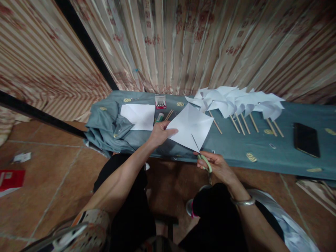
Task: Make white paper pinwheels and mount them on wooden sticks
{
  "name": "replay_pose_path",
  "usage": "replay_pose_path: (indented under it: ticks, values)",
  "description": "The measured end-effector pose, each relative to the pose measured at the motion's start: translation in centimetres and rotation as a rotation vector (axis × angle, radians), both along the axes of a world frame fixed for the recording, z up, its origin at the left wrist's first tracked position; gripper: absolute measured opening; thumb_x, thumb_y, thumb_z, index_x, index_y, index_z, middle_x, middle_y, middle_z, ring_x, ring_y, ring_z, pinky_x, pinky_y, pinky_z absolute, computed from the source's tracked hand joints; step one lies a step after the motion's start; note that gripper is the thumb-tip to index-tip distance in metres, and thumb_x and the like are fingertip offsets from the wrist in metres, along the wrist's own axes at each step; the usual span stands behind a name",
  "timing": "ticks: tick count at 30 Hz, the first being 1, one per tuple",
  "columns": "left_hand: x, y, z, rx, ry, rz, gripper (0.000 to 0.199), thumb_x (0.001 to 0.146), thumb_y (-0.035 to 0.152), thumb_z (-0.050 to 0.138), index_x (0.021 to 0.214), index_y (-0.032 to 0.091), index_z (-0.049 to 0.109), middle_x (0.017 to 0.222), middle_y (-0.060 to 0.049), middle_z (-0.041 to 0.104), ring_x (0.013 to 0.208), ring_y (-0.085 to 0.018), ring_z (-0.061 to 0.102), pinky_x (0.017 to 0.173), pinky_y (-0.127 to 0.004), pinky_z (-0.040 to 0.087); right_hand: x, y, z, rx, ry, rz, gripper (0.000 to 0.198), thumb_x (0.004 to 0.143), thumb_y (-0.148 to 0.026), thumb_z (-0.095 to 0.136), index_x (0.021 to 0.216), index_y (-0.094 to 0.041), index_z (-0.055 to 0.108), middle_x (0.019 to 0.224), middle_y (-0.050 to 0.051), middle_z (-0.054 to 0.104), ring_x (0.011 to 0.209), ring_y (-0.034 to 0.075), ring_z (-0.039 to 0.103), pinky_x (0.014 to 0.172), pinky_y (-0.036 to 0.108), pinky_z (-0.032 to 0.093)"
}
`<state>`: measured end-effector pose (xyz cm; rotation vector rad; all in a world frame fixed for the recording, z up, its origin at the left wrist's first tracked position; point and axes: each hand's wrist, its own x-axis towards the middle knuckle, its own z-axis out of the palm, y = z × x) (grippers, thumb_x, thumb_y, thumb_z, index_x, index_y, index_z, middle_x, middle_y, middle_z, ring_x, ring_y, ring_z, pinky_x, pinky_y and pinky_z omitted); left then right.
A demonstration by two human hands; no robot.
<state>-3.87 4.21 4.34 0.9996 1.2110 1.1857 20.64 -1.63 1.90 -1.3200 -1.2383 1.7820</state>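
My left hand (160, 133) pinches the left corner of a white paper square (187, 122), thumb on top. In my right hand (216, 164) is a pair of scissors with light green handles (206, 163). One dark blade lies over the paper, pointing inward from its near corner; the other blade is hidden. Just beyond my left hand lie a green-and-white glue stick (159, 118) and some thin wooden sticks (168, 114). Several white paper pinwheels (231, 99) on wooden sticks overlap in a row behind and right of the paper.
A stack of white paper (140, 115) and a small red box of metal pins (160, 102) are at the left of the blue-green cloth (231, 150). A black phone (306, 139) lies at the right. Curtains (178, 45) hang behind; a dark pole (89, 45) stands at the left.
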Motion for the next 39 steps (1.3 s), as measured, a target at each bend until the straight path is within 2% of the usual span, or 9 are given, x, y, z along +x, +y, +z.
replay_pose_path:
  ticks: [8, 14, 22, 28, 39]
  values:
    - [0.19, -0.04, -0.39, -0.021, -0.011, -0.016, 0.030, 0.051, 0.027, 0.078, 0.076, 0.012, 0.070, 0.063, 0.002, 0.062, 0.054, -0.012, 0.052, 0.054, -0.025, 0.040, -0.50, 0.12, 0.73, -0.035, -0.007, -0.003, 0.057, 0.049, -0.057, 0.086, 0.085, -0.019, 0.066, 0.064, -0.001, 0.066, 0.056, 0.011, 0.059, 0.055, 0.025, 0.049]
    - [0.30, -0.12, -0.34, -0.030, -0.014, -0.017, 0.030, 0.050, 0.028, 0.080, 0.075, 0.012, 0.070, 0.063, 0.001, 0.062, 0.054, -0.012, 0.052, 0.054, -0.026, 0.040, -0.52, 0.24, 0.69, -0.006, 0.014, 0.032, 0.062, 0.052, -0.056, 0.086, 0.097, -0.021, 0.060, 0.064, -0.003, 0.066, 0.055, 0.011, 0.059, 0.054, 0.025, 0.048]
    - [0.29, -0.21, -0.30, -0.032, -0.007, -0.015, 0.027, 0.053, 0.027, 0.079, 0.074, 0.012, 0.071, 0.062, 0.001, 0.062, 0.054, -0.012, 0.052, 0.053, -0.025, 0.040, -0.31, 0.15, 0.09, -0.005, 0.013, 0.016, 0.062, 0.052, -0.054, 0.087, 0.096, -0.021, 0.061, 0.062, -0.004, 0.064, 0.054, 0.010, 0.058, 0.053, 0.023, 0.047]
    - [0.23, -0.11, -0.48, -0.041, -0.030, -0.033, 0.030, 0.050, 0.028, 0.080, 0.072, 0.012, 0.069, 0.061, 0.002, 0.061, 0.051, -0.010, 0.050, 0.051, -0.023, 0.038, -0.17, 0.10, 0.07, -0.018, 0.031, 0.034, 0.064, 0.055, -0.055, 0.085, 0.103, -0.021, 0.060, 0.064, -0.003, 0.065, 0.057, 0.011, 0.060, 0.054, 0.023, 0.048]
    - [0.18, -0.16, -0.16, -0.041, -0.077, -0.051, 0.030, 0.049, 0.028, 0.081, 0.071, 0.012, 0.069, 0.063, 0.001, 0.064, 0.054, -0.011, 0.053, 0.054, -0.025, 0.041, 0.29, 0.23, 0.37, -0.014, 0.036, 0.091, 0.061, 0.059, -0.058, 0.082, 0.103, -0.022, 0.059, 0.066, -0.001, 0.066, 0.058, 0.013, 0.060, 0.056, 0.026, 0.049]
